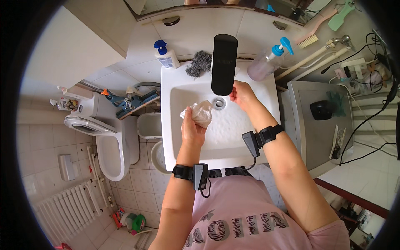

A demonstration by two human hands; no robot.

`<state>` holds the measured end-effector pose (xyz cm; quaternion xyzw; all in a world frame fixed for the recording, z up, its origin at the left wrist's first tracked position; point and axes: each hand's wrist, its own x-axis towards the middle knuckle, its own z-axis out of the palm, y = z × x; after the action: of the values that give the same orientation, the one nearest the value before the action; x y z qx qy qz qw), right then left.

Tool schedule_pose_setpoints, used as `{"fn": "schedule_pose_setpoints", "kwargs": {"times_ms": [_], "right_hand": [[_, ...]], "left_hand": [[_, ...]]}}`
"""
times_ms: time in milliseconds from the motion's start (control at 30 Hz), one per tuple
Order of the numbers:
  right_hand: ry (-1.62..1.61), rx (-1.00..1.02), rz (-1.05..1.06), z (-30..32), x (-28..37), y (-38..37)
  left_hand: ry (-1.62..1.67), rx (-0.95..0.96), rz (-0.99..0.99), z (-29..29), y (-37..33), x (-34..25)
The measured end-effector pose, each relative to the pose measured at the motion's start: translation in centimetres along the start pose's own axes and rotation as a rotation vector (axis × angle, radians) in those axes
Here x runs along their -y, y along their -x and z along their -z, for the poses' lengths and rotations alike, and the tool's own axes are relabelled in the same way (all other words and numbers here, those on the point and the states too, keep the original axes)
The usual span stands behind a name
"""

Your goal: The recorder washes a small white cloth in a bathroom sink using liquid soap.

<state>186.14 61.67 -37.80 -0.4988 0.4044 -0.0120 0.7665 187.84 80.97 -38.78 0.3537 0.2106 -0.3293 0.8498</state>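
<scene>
My left hand is closed on a crumpled white cloth, thin and wet-looking, over the left half of the white sink. My right hand is at the back of the basin with its fingers curled in. Its fingertips meet the lower right edge of a long black rounded panel, which hides the back middle of the sink. What those fingers hold, if anything, is hidden. Between my hands lies the round metal drain. Small bright spots, like water or foam, dot the basin floor.
Along the sink's back rim stand a white bottle with a blue trigger top, a grey scouring pad and a clear blue-topped pump bottle. A toilet is at left; a grey-topped machine with cables is at right.
</scene>
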Motion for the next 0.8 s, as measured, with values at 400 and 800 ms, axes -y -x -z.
{"fn": "schedule_pose_setpoints", "kwargs": {"times_ms": [400,800], "right_hand": [[0.481,-0.103,0.067,-0.5,-2.8,-1.2],[-0.039,-0.033,0.09,0.1,-3.5,-1.0]], "left_hand": [[-0.051,-0.059,0.052,-0.3,-0.9,-0.6],[-0.057,-0.035,0.119,1.0,-1.8,-0.9]]}}
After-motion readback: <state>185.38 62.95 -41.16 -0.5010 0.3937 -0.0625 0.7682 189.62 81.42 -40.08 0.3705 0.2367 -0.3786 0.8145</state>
